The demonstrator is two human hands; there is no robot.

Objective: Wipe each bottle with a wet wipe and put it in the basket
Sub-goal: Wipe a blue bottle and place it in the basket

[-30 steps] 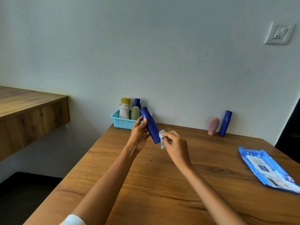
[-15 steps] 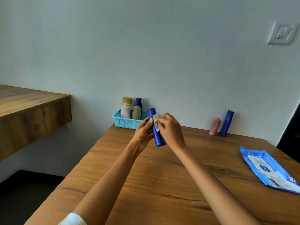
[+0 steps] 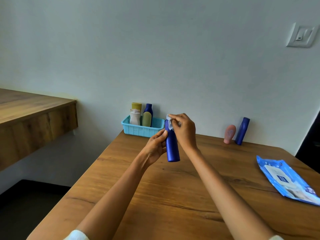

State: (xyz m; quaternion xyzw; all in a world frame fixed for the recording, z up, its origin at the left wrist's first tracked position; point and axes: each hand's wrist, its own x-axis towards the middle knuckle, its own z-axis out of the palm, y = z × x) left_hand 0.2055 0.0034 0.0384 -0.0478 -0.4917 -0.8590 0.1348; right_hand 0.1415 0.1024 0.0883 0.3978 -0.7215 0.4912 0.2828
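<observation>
Pale wall behind, wooden surface (image 3: 173, 196) in front of me, and the turquoise basket (image 3: 138, 129) sits at its far left corner against the wall with four bottles already standing in it. Since a second ago the wipe has travelled: it was down near the lower end of the blue bottle (image 3: 171, 148), half a second ago it was up on the upper body, and now it sits right at the top end. The bottle has also swung from a clear tilt to nearly upright. I read that as one pass along the length nearly finished, so this bottle should be close to ready for the basket, though I cannot see whether its far side has been covered.

My left hand (image 3: 155, 147) grips the bottle's middle from the left, thumb and fingertips curled against it, holding it in the air above the surface. My right hand (image 3: 183, 129) is raised higher, wrist bent, its fingers pinching the white wet wipe (image 3: 170, 122) against the bottle's cap end.

Still waiting on the surface by the wall are a pink bottle (image 3: 229, 134) and another dark blue bottle (image 3: 242, 131), just beside each other. The wipes pack (image 3: 285, 179) lies flat at the right edge
</observation>
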